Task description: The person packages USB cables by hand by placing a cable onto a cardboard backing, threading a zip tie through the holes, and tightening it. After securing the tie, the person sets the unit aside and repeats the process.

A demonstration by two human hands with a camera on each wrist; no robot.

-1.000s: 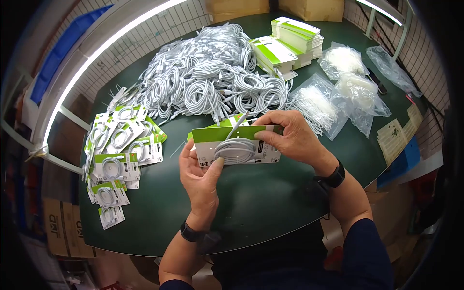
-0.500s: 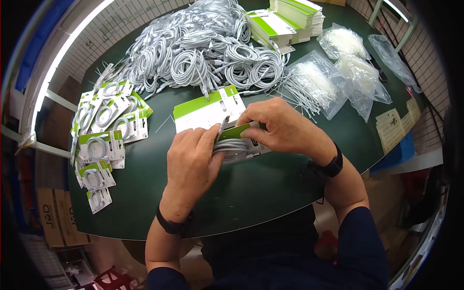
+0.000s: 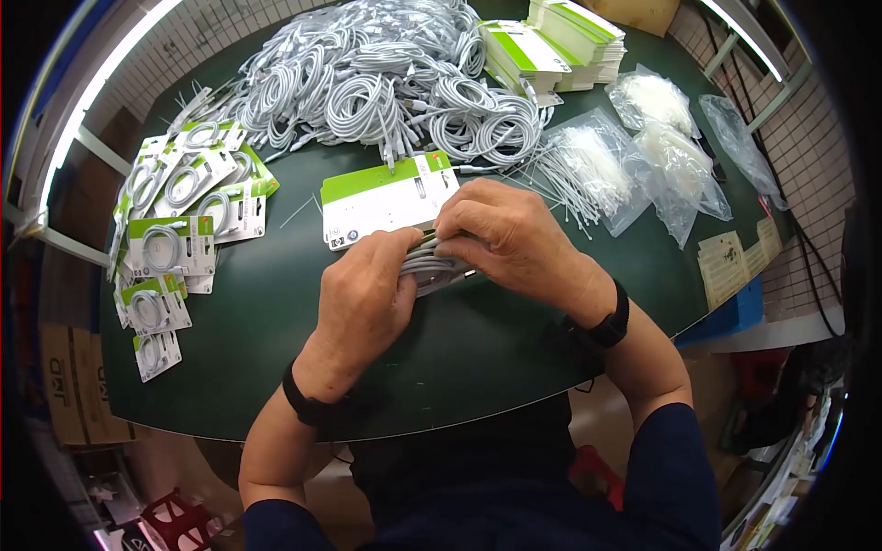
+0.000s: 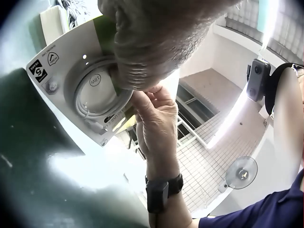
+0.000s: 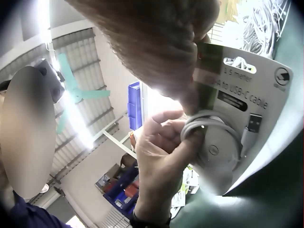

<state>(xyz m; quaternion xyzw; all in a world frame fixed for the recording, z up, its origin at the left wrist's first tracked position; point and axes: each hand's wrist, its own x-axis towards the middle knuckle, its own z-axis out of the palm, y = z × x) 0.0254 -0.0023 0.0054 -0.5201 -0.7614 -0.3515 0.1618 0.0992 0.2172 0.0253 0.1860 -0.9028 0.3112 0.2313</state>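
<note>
Both hands meet over one coiled white cable on a printed card. The left hand curls its fingers and thumb round the coil's left side. With thumb and fingers, the right hand pinches the card's top edge and coil at the right. In the right wrist view a USB plug lies against the card face. The left wrist view shows the coil flat on the card. Fingers hide the card's upper middle. Just behind the hands a green and white card lies on the table.
A heap of coiled cables covers the back of the green table. Carded cables overlap at the left. Card stacks stand at the back right, near loose white ties and plastic bags.
The left hand has gone from under the card's left side to over the coil. The held card has tilted from facing the head view, and the card lying behind has come into view.
</note>
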